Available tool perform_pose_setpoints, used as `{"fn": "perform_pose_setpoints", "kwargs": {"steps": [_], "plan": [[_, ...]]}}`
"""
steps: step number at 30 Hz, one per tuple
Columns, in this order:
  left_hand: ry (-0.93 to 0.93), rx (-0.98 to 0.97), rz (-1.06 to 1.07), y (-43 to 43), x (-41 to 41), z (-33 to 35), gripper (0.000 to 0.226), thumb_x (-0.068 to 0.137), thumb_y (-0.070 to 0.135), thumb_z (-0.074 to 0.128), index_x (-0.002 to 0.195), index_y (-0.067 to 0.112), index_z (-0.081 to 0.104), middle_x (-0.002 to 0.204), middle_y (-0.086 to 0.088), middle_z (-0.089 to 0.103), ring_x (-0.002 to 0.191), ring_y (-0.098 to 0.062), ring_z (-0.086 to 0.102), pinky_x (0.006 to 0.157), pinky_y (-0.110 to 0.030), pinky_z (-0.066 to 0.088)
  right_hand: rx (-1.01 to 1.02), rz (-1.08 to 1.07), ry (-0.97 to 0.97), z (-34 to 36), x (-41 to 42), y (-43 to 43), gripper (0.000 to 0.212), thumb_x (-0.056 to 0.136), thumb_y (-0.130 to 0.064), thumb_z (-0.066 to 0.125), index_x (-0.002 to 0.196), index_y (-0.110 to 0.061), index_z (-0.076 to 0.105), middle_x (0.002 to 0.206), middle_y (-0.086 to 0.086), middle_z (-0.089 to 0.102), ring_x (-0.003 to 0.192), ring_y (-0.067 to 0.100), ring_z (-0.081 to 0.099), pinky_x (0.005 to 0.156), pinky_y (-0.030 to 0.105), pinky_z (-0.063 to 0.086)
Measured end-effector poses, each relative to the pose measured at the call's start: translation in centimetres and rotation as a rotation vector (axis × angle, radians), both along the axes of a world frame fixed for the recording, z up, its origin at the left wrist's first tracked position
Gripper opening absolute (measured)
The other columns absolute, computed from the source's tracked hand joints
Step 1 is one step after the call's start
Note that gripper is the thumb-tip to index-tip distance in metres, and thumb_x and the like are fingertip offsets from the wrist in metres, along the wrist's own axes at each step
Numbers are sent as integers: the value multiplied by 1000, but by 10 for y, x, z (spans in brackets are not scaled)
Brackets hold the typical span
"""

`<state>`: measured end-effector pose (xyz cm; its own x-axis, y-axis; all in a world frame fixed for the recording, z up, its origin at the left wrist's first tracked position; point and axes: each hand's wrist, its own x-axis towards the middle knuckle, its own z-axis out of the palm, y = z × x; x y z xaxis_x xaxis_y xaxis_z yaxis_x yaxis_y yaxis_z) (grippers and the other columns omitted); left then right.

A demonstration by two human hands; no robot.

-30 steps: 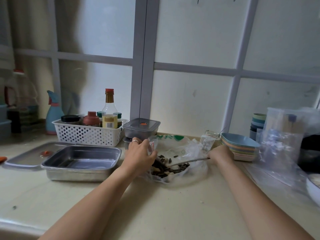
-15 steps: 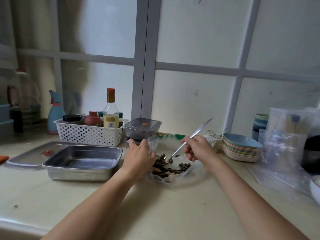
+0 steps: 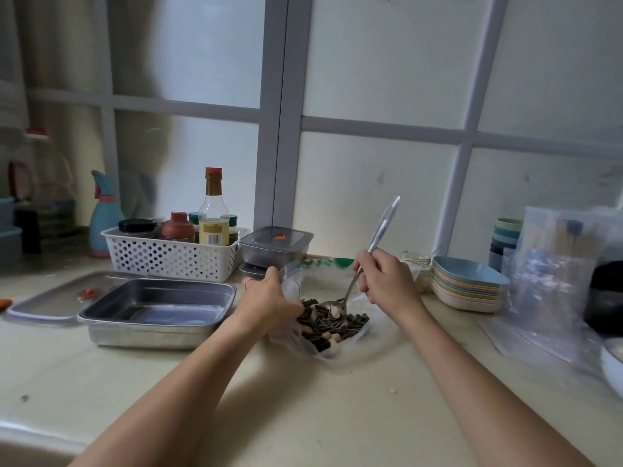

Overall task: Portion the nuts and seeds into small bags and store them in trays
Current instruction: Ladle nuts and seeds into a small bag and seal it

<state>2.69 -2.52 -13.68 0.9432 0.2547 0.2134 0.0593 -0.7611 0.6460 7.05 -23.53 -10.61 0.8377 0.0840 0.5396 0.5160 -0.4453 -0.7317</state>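
A large clear plastic bag (image 3: 377, 326) lies on the counter with a heap of dark striped seeds and pale nuts (image 3: 332, 326) in it. My left hand (image 3: 269, 299) holds a small clear bag (image 3: 292, 285) at the heap's left edge. My right hand (image 3: 387, 281) grips a metal spoon (image 3: 365, 261) by its handle, which points up and right. The spoon's bowl rests on the seeds with a few nuts in it. A steel tray (image 3: 158, 310) stands empty to the left.
The tray's lid (image 3: 50, 301) lies left of it. Behind stand a white basket of bottles and jars (image 3: 172, 257) and a lidded steel box (image 3: 276, 246). At the right are stacked coloured dishes (image 3: 467, 288), stacked cups (image 3: 505, 241) and more clear bags (image 3: 556, 274).
My right hand has swung the spoon from lying flat to steeply upright, dipping its bowl into the seeds. My left hand has stayed at the small bag.
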Motion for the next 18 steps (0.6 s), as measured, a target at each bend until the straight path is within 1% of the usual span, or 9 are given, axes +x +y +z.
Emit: {"fn": "perform_pose_setpoints", "kwargs": {"steps": [2,4,5,7,10,14,16,17,18], "plan": [[12,-162,-23,0,3,1,30,81,27,62,108,19,50,112,-15,57,93,-27,62,61,-28,48,-12,17,-1,1,-2,1,32,105,-29,48,83,-14,66,56,-1,62,48,8,52,54,26,43],[-52,-368,-39,-2,4,5,25,75,15,65,98,15,55,104,-13,62,83,-24,61,56,-26,46,-8,18,19,1,-2,1,32,104,-28,48,83,-12,66,55,-1,61,47,9,52,52,25,43],[-98,-482,-44,-3,5,7,25,73,10,66,95,13,56,100,-14,64,79,-24,61,58,-29,48,8,20,40,1,-2,1,31,104,-27,48,84,-10,66,55,0,61,46,12,51,49,24,42],[-181,-679,-45,-5,6,11,25,76,3,67,99,8,59,96,-16,66,75,-25,62,63,-33,52,68,31,109,-1,1,1,31,103,-24,48,86,-5,66,56,3,60,46,17,48,44,24,40],[-254,-839,-93,-8,5,15,26,87,-5,67,109,4,59,97,-17,66,78,-23,64,67,-31,55,119,44,245,-4,6,-1,28,101,-22,47,91,-3,65,59,5,60,45,20,47,41,23,36],[-310,-963,-185,-11,3,18,28,92,3,71,118,3,61,104,-17,70,82,-21,69,65,-24,56,138,66,382,-8,12,-5,24,100,-18,46,91,-5,64,61,6,61,43,19,49,42,23,36],[-276,-967,-168,-8,5,17,28,92,10,72,117,5,62,108,-17,69,85,-21,68,66,-27,55,176,77,437,-10,14,-6,23,101,-18,47,93,-4,64,60,7,61,43,18,49,42,22,36],[-257,-886,-126,-6,6,16,27,91,18,72,114,8,63,110,-17,69,87,-21,67,65,-29,54,195,84,460,-11,14,-7,23,101,-17,48,93,-4,64,60,7,60,42,18,49,42,22,36],[-247,-721,-59,-5,7,14,29,88,31,71,109,12,63,113,-17,67,90,-23,66,67,-30,52,211,90,476,-11,15,-7,22,101,-17,48,93,-4,64,61,8,60,42,18,49,42,22,36]]}}
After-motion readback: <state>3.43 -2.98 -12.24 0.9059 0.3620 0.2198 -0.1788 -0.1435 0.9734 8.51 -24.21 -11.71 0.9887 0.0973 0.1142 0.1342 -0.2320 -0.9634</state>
